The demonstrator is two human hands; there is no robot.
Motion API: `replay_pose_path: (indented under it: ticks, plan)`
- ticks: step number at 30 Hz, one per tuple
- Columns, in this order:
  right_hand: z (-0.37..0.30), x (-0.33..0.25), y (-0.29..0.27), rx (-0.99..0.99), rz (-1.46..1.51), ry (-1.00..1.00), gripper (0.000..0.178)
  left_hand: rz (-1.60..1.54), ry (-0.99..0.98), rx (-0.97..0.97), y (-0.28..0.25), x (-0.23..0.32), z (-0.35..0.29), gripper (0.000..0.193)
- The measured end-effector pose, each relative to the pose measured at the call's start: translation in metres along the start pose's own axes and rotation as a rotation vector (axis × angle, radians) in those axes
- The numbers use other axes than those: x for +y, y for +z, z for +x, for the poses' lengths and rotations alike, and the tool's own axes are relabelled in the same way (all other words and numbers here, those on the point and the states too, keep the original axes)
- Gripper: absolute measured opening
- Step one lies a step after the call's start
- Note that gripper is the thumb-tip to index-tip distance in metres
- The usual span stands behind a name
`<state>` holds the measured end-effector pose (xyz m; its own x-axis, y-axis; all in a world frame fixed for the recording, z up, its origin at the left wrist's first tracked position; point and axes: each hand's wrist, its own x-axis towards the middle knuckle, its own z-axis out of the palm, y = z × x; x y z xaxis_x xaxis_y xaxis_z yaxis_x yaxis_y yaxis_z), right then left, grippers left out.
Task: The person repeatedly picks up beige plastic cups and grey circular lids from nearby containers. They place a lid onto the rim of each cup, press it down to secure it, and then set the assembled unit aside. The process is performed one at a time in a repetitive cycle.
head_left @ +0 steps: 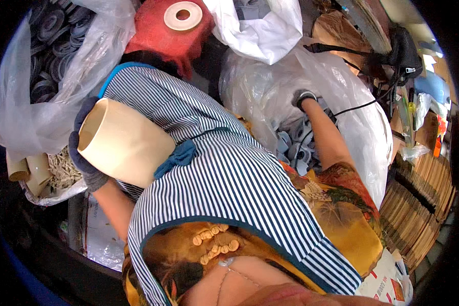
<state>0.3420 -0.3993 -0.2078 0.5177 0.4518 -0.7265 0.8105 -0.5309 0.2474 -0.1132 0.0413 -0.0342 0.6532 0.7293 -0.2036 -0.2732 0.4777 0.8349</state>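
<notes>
My left hand (85, 148), in a dark grey glove, wraps round the outer side of a cream, smooth-walled tapered cylinder (132, 140). One open end of it faces up and left, and its other end lies near the knot of my striped apron (219, 168). My right hand (304, 98), in a dark glove, reaches over a large clear plastic bag (250, 76). A pale curved edge shows at that hand, but it is small and I cannot make out what it is. Below my right forearm, several grey moulded parts (301, 145) lie inside the bag.
At the upper left, a clear bag (15, 122) holds dark rings (51, 25). A cream ring (182, 16) lies on a red cloth (153, 25). A white sack (270, 41) stands at the top. Stacked cardboard (418, 204) and a black bag (406, 53) are on the right.
</notes>
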Motion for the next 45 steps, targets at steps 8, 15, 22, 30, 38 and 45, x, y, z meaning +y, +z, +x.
replay_pose_path:
  ticks: [8, 15, 22, 30, 38, 45]
  plan:
    - [-0.002, -0.032, 0.085, -0.484, 0.124, -0.317, 0.047, 0.212, 0.126, 0.087, -0.026, 0.023, -0.019, 0.063]
    - [-0.029, -0.059, 0.115, -0.395, -0.028, -0.381, 0.05, 0.226, 0.146, 0.113, -0.021, 0.023, -0.024, 0.061]
    - [-0.037, 0.004, 0.123, -0.226, 0.135, 0.084, 0.044, 0.174, 0.172, 0.085, -0.01, 0.017, -0.014, 0.06]
    - [-0.012, -0.07, -0.025, 0.175, 2.034, 0.047, 0.04, 0.258, 0.253, -0.006, 0.016, 0.011, -0.004, 0.057]
    - [-0.038, -0.136, -0.037, 0.181, 1.522, 0.495, 0.058, 0.173, 0.232, 0.089, 0.001, 0.012, -0.021, 0.054]
    - [-0.048, -0.076, -0.158, 0.227, 1.5, -0.181, 0.049, -0.092, 0.128, -0.036, -0.007, 0.004, 0.0, 0.05]
